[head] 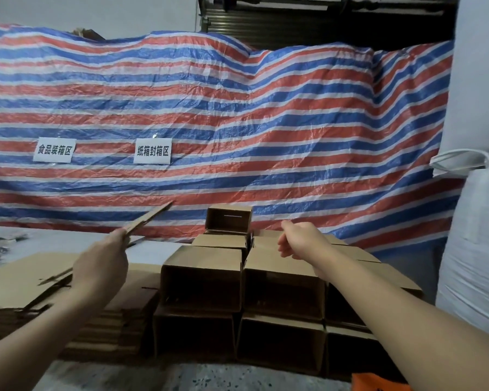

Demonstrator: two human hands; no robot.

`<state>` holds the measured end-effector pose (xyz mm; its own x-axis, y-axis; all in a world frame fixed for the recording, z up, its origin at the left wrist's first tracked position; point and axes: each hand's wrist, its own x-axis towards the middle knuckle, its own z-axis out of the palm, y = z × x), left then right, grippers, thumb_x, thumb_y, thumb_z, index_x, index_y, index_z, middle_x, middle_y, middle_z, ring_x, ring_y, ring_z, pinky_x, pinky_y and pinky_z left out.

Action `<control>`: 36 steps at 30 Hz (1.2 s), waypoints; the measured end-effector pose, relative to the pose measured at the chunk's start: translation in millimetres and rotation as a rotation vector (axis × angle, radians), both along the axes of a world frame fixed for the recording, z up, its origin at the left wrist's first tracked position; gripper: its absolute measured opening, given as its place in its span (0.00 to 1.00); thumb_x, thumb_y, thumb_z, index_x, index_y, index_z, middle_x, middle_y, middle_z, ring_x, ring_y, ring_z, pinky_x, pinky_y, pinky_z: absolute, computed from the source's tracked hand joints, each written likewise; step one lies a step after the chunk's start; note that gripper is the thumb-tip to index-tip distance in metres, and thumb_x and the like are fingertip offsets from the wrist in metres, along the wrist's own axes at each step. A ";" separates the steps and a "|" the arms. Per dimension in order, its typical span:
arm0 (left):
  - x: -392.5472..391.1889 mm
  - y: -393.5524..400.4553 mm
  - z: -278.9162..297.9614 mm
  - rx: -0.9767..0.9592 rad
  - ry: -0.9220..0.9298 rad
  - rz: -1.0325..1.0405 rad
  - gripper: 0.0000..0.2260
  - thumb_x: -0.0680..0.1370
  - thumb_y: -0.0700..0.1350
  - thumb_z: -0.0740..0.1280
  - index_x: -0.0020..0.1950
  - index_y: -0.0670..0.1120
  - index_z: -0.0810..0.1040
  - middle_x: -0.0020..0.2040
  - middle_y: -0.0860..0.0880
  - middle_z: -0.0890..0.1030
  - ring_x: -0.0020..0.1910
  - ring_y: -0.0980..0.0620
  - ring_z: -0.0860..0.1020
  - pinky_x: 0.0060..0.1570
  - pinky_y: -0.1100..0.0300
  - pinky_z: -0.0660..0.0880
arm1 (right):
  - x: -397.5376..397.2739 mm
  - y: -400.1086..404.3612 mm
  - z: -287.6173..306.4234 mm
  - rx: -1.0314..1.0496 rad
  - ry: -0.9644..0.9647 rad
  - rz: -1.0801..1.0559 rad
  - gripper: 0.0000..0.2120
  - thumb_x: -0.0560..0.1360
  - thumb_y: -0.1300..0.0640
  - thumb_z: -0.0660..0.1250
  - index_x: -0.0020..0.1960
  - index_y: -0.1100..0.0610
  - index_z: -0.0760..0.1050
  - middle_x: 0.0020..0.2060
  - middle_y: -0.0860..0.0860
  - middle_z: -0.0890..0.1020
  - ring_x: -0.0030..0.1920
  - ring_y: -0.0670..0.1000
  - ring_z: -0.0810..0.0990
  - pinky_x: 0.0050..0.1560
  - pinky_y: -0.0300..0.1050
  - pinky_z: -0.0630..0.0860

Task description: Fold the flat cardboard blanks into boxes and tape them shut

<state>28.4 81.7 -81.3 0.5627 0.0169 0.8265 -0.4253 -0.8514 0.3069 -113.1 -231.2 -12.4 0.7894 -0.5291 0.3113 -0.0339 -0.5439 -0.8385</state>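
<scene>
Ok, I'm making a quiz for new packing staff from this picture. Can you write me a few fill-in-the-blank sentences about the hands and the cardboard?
1. The flat cardboard blank is held in the ____ hand.
2. The right hand holds ____.
3. The folded boxes lie with their open ends turned ____ the camera.
4. The pile of flat blanks lies to the ____ of the folded boxes.

Missing words: left; nothing; toward; left

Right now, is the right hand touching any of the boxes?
Cannot tell. In the head view the right hand is raised in front of the stacked boxes, fingers loosely curled, holding nothing, but they overlap and no gap shows.
</scene>
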 end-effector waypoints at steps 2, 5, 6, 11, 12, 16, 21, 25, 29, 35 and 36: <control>-19.3 -8.8 32.0 -0.025 -0.120 -0.082 0.06 0.81 0.40 0.59 0.52 0.43 0.75 0.33 0.50 0.74 0.26 0.50 0.69 0.25 0.59 0.62 | 2.0 -4.2 13.2 0.009 -0.042 0.008 0.22 0.84 0.48 0.54 0.41 0.59 0.78 0.38 0.54 0.83 0.40 0.52 0.81 0.43 0.47 0.75; -47.6 -26.1 78.7 0.011 -0.262 -0.185 0.06 0.81 0.39 0.61 0.54 0.41 0.77 0.38 0.42 0.80 0.29 0.48 0.67 0.27 0.59 0.61 | 3.7 -12.6 38.9 0.035 -0.149 -0.017 0.22 0.83 0.48 0.54 0.39 0.59 0.76 0.38 0.54 0.81 0.41 0.53 0.79 0.45 0.49 0.75; -55.7 -33.0 93.0 0.014 -0.277 -0.223 0.07 0.81 0.39 0.61 0.56 0.41 0.77 0.40 0.41 0.81 0.30 0.48 0.69 0.28 0.58 0.63 | 2.4 -15.6 48.4 0.042 -0.182 -0.033 0.21 0.83 0.46 0.54 0.40 0.59 0.74 0.39 0.55 0.79 0.42 0.54 0.77 0.43 0.47 0.73; -88.1 -65.5 150.5 -0.071 -0.181 -0.490 0.10 0.80 0.39 0.63 0.60 0.45 0.78 0.45 0.50 0.80 0.38 0.53 0.74 0.35 0.61 0.67 | -6.8 -38.1 92.9 0.066 -0.308 -0.026 0.30 0.82 0.38 0.51 0.65 0.62 0.73 0.60 0.60 0.79 0.59 0.58 0.78 0.57 0.55 0.73; -92.9 -70.4 157.4 -0.103 -0.131 -0.556 0.09 0.80 0.41 0.63 0.58 0.48 0.79 0.44 0.54 0.79 0.38 0.57 0.74 0.35 0.64 0.67 | -9.7 -41.9 101.5 0.077 -0.338 -0.015 0.31 0.82 0.36 0.50 0.70 0.60 0.71 0.65 0.58 0.77 0.63 0.57 0.76 0.64 0.56 0.70; -108.0 -91.3 171.7 -0.280 0.110 -0.875 0.04 0.81 0.47 0.64 0.50 0.55 0.78 0.42 0.54 0.82 0.43 0.58 0.79 0.41 0.59 0.74 | -20.2 -54.8 124.4 0.107 -0.403 0.064 0.34 0.79 0.29 0.47 0.76 0.49 0.65 0.73 0.49 0.71 0.73 0.55 0.70 0.71 0.57 0.65; -111.5 -107.7 186.2 -0.428 0.278 -1.025 0.05 0.81 0.52 0.63 0.52 0.55 0.78 0.40 0.62 0.83 0.43 0.60 0.81 0.41 0.62 0.75 | -38.1 -71.1 132.5 0.105 -0.566 0.003 0.27 0.78 0.29 0.55 0.59 0.49 0.77 0.57 0.50 0.83 0.57 0.51 0.81 0.54 0.50 0.79; -112.0 -113.8 194.9 -0.576 0.336 -1.049 0.07 0.80 0.53 0.65 0.52 0.53 0.79 0.40 0.57 0.84 0.49 0.54 0.81 0.46 0.56 0.78 | -54.6 -82.0 138.2 0.093 -0.589 0.069 0.24 0.74 0.29 0.62 0.50 0.49 0.80 0.49 0.49 0.86 0.52 0.52 0.85 0.53 0.51 0.82; -114.5 -119.3 188.1 -0.621 0.342 -1.020 0.08 0.81 0.53 0.64 0.54 0.51 0.79 0.46 0.52 0.83 0.50 0.52 0.81 0.49 0.53 0.78 | -69.2 -86.4 129.5 0.161 -0.425 0.172 0.26 0.74 0.27 0.60 0.58 0.44 0.80 0.50 0.44 0.87 0.52 0.52 0.86 0.54 0.56 0.81; -116.4 -127.0 130.4 -0.656 0.339 -0.933 0.08 0.80 0.54 0.64 0.53 0.51 0.78 0.49 0.51 0.82 0.50 0.51 0.80 0.50 0.52 0.77 | -97.3 -72.0 75.7 0.252 -0.410 0.108 0.23 0.73 0.28 0.63 0.54 0.44 0.82 0.48 0.46 0.87 0.52 0.51 0.86 0.58 0.61 0.79; -116.8 -127.6 117.3 -0.659 0.351 -0.937 0.08 0.80 0.54 0.64 0.53 0.52 0.78 0.48 0.52 0.82 0.49 0.52 0.79 0.48 0.54 0.76 | -101.0 -68.6 64.3 0.262 -0.411 0.070 0.23 0.73 0.28 0.63 0.52 0.45 0.82 0.47 0.46 0.88 0.53 0.51 0.86 0.60 0.61 0.78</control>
